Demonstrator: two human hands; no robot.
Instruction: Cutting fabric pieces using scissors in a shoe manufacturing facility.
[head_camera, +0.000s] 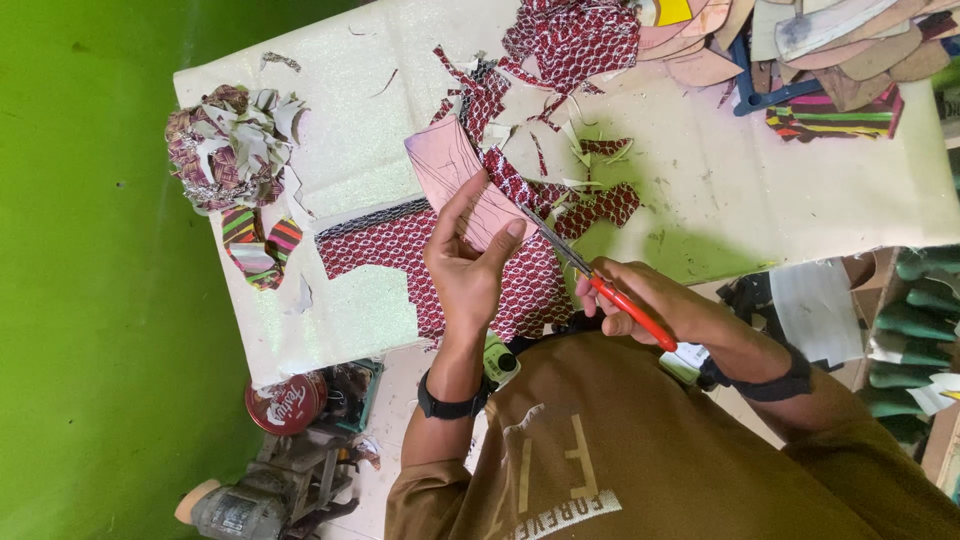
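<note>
**Scissors at the edge of a pink pattern piece**

Here the left hand (468, 262) is closed on a pink pattern piece (452, 172), thumb on top and fingers under it, pressing it flat against the red patterned fabric (400, 250), probably so that both layers stay together while they are cut. The right hand (645, 300), at about four o'clock from the left one, is clamped on the red handles of the scissors (585, 268); the blades point toward ten o'clock and meet the edge of the piece (how far they are open, I cannot tell). Cut scraps (232, 148) are piled at nine o'clock on the white table (800, 200), away from the working area.
</note>
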